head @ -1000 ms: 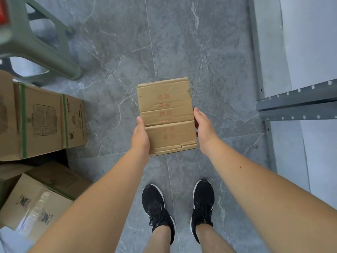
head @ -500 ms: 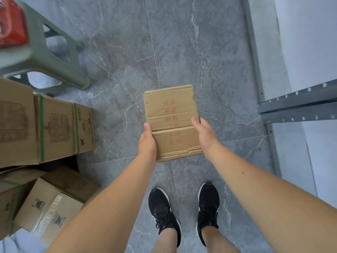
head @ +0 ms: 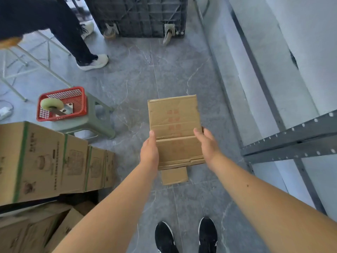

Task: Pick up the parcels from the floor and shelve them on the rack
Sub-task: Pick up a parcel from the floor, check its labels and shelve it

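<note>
Up tilts the view since half a second ago, and a red basket on a green stool, a wheeled cart at twelve o'clock and another person's leg at eleven have come into sight. Dead centre, the cardboard parcel is held off the grey tiled floor, flat side up, faint red print on its face, a loose flap hanging from its near edge. Left hand clamps the left edge, thumb laid on top, fingers curled beneath and hidden. Right hand mirrors it on the right edge, thumb on top, partly closed round the card. At three o'clock stands the grey metal rack, its perforated shelf rail near the parcel but clear of it. Over at nine o'clock, green-strapped cartons are stacked, more boxes tumbled below at seven. Black shoes at six. A tape roll sits in the basket.
</note>
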The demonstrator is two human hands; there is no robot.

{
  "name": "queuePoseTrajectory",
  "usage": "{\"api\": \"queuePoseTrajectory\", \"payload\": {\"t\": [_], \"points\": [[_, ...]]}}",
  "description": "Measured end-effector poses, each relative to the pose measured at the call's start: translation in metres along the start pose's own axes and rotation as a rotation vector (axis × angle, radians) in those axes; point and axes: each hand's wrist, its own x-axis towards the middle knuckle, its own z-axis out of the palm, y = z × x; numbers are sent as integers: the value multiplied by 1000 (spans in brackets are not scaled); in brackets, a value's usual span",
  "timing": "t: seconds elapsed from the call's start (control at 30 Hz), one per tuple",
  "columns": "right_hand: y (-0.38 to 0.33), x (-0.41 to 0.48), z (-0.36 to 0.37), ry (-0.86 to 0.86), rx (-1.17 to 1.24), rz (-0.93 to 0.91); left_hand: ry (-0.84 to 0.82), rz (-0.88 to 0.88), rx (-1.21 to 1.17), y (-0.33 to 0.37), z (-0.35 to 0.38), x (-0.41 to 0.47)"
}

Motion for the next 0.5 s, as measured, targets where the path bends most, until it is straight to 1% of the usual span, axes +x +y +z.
{"api": "queuePoseTrajectory", "payload": {"t": [0.2, 0.37, 0.5], "points": [[-120, -60, -7, -32, 28, -164, -18, 132, -37, 106, -38, -80], [-218, -120, -11, -79, 53, -311, 24, 256, -55, 184, -70, -156], [-288, -169, -23, -92, 52, -458, 32, 346, -115, 241, -91, -221]]}}
